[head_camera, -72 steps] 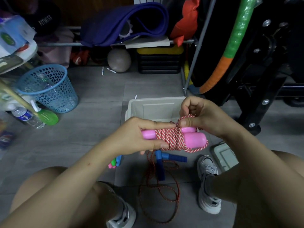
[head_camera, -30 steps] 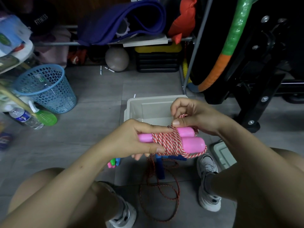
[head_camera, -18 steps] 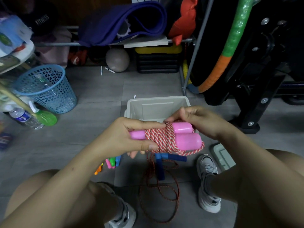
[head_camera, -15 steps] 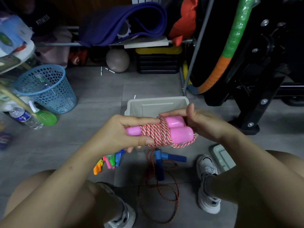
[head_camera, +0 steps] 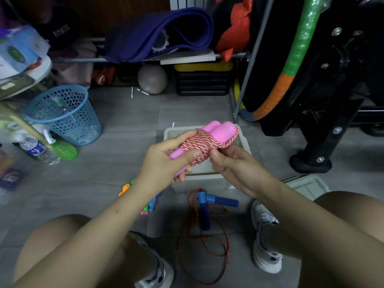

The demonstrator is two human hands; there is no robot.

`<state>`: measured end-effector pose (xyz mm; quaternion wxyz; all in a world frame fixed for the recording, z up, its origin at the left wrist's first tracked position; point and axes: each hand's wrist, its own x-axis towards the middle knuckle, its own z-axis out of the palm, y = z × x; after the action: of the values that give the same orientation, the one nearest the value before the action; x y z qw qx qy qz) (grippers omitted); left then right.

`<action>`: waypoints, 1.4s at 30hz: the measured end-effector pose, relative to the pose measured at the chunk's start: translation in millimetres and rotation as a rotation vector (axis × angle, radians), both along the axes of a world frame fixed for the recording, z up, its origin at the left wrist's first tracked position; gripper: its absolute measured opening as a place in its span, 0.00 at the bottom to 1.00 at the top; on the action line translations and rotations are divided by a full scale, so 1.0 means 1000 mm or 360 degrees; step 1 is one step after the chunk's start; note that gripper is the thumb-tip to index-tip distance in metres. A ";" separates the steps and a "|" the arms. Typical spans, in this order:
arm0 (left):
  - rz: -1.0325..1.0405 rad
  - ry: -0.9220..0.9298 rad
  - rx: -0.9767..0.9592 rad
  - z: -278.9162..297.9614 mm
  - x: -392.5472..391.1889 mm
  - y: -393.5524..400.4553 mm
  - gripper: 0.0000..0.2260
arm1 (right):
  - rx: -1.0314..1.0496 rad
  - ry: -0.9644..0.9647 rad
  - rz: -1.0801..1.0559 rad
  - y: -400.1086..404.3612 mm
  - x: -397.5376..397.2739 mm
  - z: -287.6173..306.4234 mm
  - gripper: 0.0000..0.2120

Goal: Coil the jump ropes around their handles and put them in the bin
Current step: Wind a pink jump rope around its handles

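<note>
1. The left hand [head_camera: 166,157] is gripping the pink-handled jump rope [head_camera: 204,142], with its thumb pressing on the coiled cord and its fingers curling round the pink handles from beneath.
2. The red-and-white cord [head_camera: 197,146] is sitting wound in tight turns around the two pink handles [head_camera: 221,129], which are lying side by side and pointing up and away from the person.
3. The right hand [head_camera: 230,163] is curling its fingers just beside the lower edge of the coil, with the fingertips touching the cord; whether it is pinching a strand I cannot tell.
4. The bundle is hanging in the air directly over the open grey bin [head_camera: 207,179], which is standing on the tiled floor [head_camera: 128,121] between the person's knees and the shelving.
5. A second jump rope with blue handles [head_camera: 209,202] is lying on the floor just in front of the bin, its dark red cord [head_camera: 207,246] trailing loose in loops between the two white sneakers [head_camera: 266,246].
6. A small cluster of bright, multicoloured plastic pieces [head_camera: 145,204] is peeking out from under the left forearm.
7. A blue mesh wastebasket [head_camera: 66,115] is standing well off to the left, near a water bottle [head_camera: 39,150].
8. A grey lid [head_camera: 307,186] is lying on the floor to the right of the bin.
</note>
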<state>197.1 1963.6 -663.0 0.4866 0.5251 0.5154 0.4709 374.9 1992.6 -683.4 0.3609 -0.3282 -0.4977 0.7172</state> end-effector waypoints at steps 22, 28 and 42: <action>0.0168 -0.0379 -0.0297 -0.012 0.031 0.016 0.14 | 0.0372 -0.0555 -0.0811 0.002 -0.009 0.003 0.02; 0.0272 -0.0947 -0.0440 -0.011 0.038 0.017 0.09 | 0.0476 -0.0261 -0.0845 -0.004 -0.013 -0.002 0.07; 0.0259 -0.0527 -0.0417 -0.008 0.030 0.014 0.06 | -0.0324 0.0329 -0.0293 -0.001 -0.009 0.011 0.07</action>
<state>227.2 1977.1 -670.9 0.5891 0.3295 0.5260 0.5174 365.7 1991.6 -672.2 0.4392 -0.3318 -0.3505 0.7578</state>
